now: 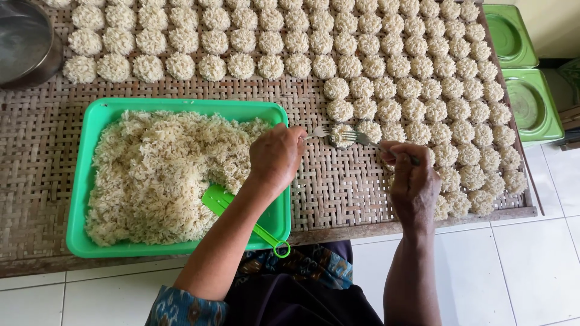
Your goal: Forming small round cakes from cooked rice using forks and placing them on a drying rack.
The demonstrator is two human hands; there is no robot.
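My left hand grips a metal fork whose tines point right at a small round clump of pale noodles on the woven mat. My right hand holds a second fork whose tines press the same clump from the right. Both hands are closed on the fork handles. Left of my left hand sits a green tray heaped with loose pale noodles, with a green plastic scoop lying in it under my forearm.
Several rows of finished noodle clumps cover the woven bamboo mat at the back and right. A metal bowl stands at the far left corner. Two green stools stand right of the mat. White floor tiles lie below.
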